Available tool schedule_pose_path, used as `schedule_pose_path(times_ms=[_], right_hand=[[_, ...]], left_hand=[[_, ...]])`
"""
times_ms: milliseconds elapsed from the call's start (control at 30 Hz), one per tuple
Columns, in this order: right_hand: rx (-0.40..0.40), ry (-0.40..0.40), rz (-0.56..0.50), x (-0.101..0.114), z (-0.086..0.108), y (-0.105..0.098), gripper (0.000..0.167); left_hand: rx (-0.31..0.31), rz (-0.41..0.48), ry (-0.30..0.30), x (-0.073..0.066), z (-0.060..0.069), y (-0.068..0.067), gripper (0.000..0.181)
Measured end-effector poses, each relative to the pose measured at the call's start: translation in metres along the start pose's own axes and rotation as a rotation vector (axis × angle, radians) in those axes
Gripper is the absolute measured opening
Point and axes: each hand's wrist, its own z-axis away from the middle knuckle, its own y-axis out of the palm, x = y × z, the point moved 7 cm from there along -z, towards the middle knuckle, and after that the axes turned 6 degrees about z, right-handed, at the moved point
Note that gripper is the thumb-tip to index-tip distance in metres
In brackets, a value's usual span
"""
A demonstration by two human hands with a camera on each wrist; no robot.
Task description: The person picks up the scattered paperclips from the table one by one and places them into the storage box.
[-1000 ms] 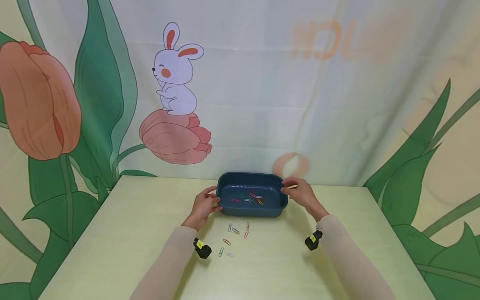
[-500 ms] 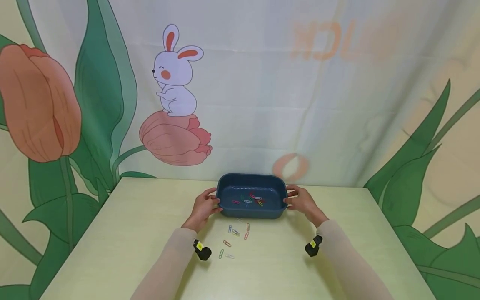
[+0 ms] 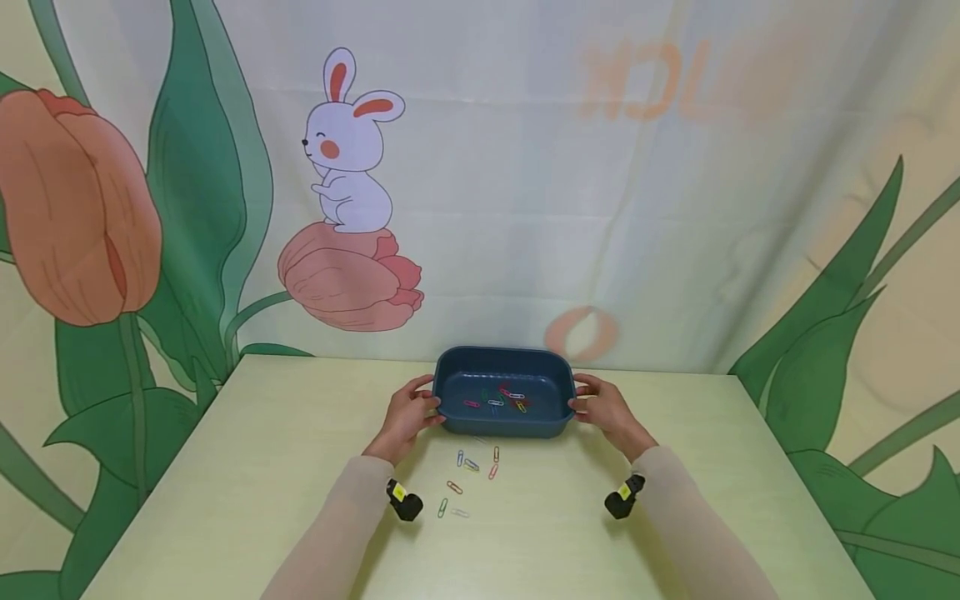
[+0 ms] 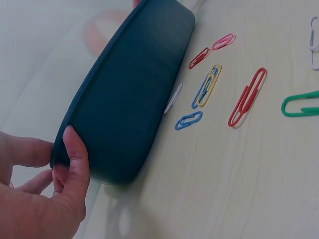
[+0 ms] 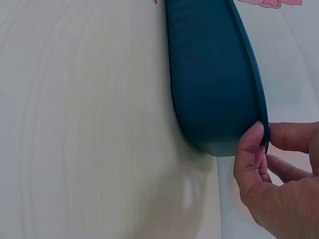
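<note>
Fingers (image 4: 78, 157) of the left hand (image 3: 407, 417) and right hand (image 3: 606, 412) pinched opposite ends of a dark blue tray (image 3: 504, 428) near the far edge of the bench (image 3: 555, 525); coloured paperclips (image 3: 472, 404) lay inside, loose paperclips (image 3: 454, 487) in front, a printed curtain (image 3: 487, 208) behind.

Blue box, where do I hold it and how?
Probably by the rim at both short ends, one hand from each side, like the left hand and right hand. The box is long and thin-walled, and paper clips lie inside, so keep it level.
</note>
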Motion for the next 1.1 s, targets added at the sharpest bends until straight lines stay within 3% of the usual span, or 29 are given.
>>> schedule_pose_path(times_ms=[233, 367, 533, 700, 933, 1100], right_hand=[[-0.02, 0.013, -0.063, -0.007, -0.001, 0.0, 0.057], [-0.026, 0.018, -0.081, -0.011, -0.001, 0.0, 0.057], [-0.016, 0.014, -0.096, -0.01, 0.0, 0.001, 0.056], [-0.018, 0.004, -0.103, -0.006, 0.001, 0.001, 0.056], [-0.006, 0.005, -0.106, -0.006, 0.001, 0.003, 0.057], [-0.006, 0.003, -0.121, -0.009, -0.001, 0.002, 0.056]], left_hand=[[-0.011, -0.039, 0.007, 0.001, 0.0, 0.0, 0.051], [-0.048, -0.158, 0.069, -0.005, 0.007, -0.003, 0.051], [-0.044, -0.368, 0.211, -0.022, 0.031, -0.004, 0.047], [0.013, -0.438, 0.308, -0.032, 0.058, -0.003, 0.042], [-0.003, -0.494, 0.329, -0.029, 0.085, -0.01, 0.033], [0.026, -0.583, 0.347, -0.024, 0.097, -0.012, 0.03]])
